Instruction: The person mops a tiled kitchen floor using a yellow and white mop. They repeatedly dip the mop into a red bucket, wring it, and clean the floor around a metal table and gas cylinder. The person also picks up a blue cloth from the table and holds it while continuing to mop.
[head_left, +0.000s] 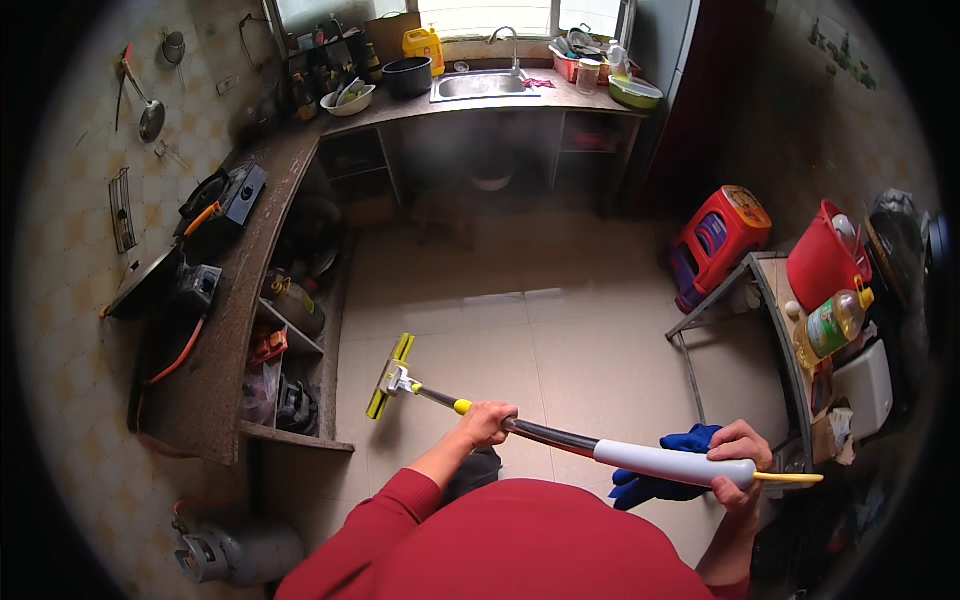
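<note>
A sponge mop (555, 437) slants across in front of my red top. Its yellow and white head (391, 377) points to the left, above or against the tiles; I cannot tell which. My left hand (487, 424) is wrapped around the metal pole just beside a yellow collar. At the other end, my right hand (741, 456) grips the grey handle (660, 462), from which a yellow loop sticks out. Blue gloves (688, 439) show behind the handle near my right hand. Whether that hand also holds them is hidden.
To the left runs a counter (247, 300) with gas burners and open shelves; a gas cylinder (247, 553) lies low left. A sink (484, 86) is at the back. On the right are a red plastic stool (720, 240) and a table (776, 281) with a bucket and oil bottle.
</note>
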